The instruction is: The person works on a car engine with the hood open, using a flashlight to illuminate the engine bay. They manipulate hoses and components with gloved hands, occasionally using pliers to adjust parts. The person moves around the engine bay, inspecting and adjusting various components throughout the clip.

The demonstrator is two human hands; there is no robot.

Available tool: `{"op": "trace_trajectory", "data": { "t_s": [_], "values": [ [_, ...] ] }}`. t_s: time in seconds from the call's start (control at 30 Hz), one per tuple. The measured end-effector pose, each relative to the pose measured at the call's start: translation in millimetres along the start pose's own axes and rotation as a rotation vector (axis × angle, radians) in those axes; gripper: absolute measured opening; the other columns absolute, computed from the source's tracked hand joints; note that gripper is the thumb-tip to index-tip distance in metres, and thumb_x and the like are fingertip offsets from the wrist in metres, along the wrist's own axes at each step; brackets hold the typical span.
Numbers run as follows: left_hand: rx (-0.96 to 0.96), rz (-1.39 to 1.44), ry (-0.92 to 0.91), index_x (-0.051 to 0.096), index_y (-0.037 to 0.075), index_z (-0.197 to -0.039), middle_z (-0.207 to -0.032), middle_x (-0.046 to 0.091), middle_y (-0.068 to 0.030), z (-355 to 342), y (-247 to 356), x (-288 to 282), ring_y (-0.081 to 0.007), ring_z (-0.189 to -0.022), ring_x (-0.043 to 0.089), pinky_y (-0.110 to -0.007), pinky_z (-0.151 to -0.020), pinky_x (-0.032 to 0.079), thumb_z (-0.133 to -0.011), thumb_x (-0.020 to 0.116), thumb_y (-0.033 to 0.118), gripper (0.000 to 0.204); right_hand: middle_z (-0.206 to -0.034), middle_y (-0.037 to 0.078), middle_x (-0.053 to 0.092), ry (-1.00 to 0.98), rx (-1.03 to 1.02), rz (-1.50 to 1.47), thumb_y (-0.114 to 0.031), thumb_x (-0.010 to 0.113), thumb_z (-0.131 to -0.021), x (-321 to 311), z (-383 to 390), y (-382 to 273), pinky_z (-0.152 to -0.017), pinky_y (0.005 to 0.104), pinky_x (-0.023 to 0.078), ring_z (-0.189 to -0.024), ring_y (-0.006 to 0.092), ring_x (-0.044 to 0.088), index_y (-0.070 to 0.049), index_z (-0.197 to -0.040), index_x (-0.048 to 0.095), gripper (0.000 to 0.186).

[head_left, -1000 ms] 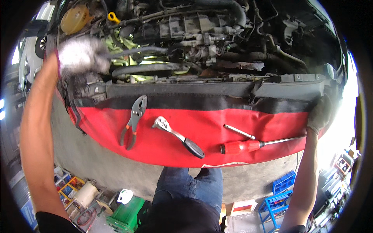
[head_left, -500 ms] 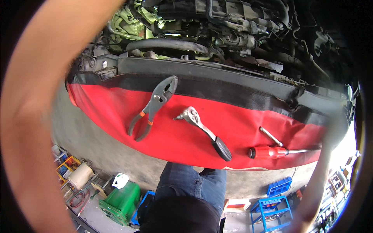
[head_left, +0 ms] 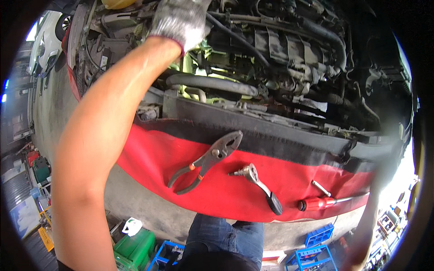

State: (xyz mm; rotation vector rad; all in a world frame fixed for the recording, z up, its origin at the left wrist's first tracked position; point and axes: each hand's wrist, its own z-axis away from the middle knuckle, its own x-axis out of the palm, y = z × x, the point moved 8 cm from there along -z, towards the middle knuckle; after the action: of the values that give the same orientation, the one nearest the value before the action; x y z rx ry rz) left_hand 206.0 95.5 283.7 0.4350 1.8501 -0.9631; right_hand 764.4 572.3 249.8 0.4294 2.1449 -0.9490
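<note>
My left hand (head_left: 180, 21), in a grey knit glove, reaches over the engine bay at the top of the view. Its fingers are hidden or cut off by the frame, so what they touch cannot be seen. A smear of motion at the right rim covers my right hand (head_left: 392, 142), close to the car's front edge. On the red cover (head_left: 149, 147) lie slip-joint pliers (head_left: 218, 152) with orange-marked handles, a ratchet wrench (head_left: 260, 181) with a socket fitted, a short metal extension bar (head_left: 321, 188) and a red-handled screwdriver (head_left: 316, 203).
Hoses and metal parts fill the engine bay (head_left: 271, 49), behind a dark front crossmember (head_left: 212, 110). Below stand a green bin (head_left: 135, 246), a white jug (head_left: 132, 226) and a blue cart (head_left: 312, 259). A white car (head_left: 47, 38) is at far left.
My left arm has swung inward, bringing the gloved hand into view over the engine. The view has shifted left and forward; the tools keep their places on the cover.
</note>
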Motion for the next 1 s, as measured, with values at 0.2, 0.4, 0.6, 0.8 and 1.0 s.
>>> {"op": "trace_trajectory", "data": {
  "t_s": [0.2,0.4,0.6,0.8,1.0],
  "values": [
    [-0.047,0.123,-0.155,0.057,0.005,-0.123,-0.112,0.062,-0.0211,47.4,-10.4,0.2,-0.0394,-0.099,0.065,-0.049,-0.075,0.057,-0.091,0.066,0.045,0.053,-0.128,0.015,0.064,0.079,0.141,0.154,-0.026,0.053,-0.103,-10.5,2.6,3.1,-0.104,0.0367,0.043,-0.118,0.0258,0.059,-0.001,-0.13,0.061,0.037],
    [0.209,0.621,-0.606,0.067,0.006,-0.113,-0.126,0.063,-0.0153,80.8,48.7,7.1,-0.0324,-0.117,0.061,-0.047,-0.1,0.049,-0.098,0.053,0.031,0.032,-0.126,0.011,0.065,0.1,0.173,0.144,-0.021,0.055,-0.103,-12.5,9.0,-6.9,-0.105,0.0351,0.043,-0.115,0.0225,0.059,-0.001,-0.128,0.061,0.033],
    [0.497,0.545,-0.987,0.063,0.004,-0.125,-0.128,0.062,-0.0242,46.0,95.6,51.5,-0.0379,-0.114,0.063,-0.047,-0.098,0.051,-0.102,0.044,0.031,0.041,-0.125,0.012,0.064,0.095,0.196,0.116,-0.019,0.054,-0.104,-5.0,11.2,-7.0,-0.106,0.0348,0.041,-0.116,0.0225,0.058,0.001,-0.129,0.059,0.033],
    [0.599,0.464,-0.954,0.058,0.0,-0.13,-0.119,0.068,-0.0203,41.3,123.7,92.8,-0.0355,-0.103,0.068,-0.045,-0.09,0.055,-0.103,0.039,0.034,0.048,-0.126,0.012,0.064,0.092,0.275,0.136,-0.019,0.055,-0.104,-12.3,15.7,-4.9,-0.108,0.0354,0.04,-0.117,0.0225,0.058,0.002,-0.129,0.059,0.033],
    [0.559,0.556,-0.985,0.056,0.012,-0.142,-0.142,0.057,-0.0173,53.3,141.2,126.6,-0.0332,-0.132,0.054,-0.042,-0.11,0.042,-0.1,0.044,0.048,0.056,-0.128,0.013,0.063,0.077,0.237,0.131,-0.015,0.052,-0.103,-12.6,20.7,10.5,-0.109,0.0378,0.04,-0.12,0.0252,0.057,0.003,-0.13,0.056,0.033]
  ]
}}
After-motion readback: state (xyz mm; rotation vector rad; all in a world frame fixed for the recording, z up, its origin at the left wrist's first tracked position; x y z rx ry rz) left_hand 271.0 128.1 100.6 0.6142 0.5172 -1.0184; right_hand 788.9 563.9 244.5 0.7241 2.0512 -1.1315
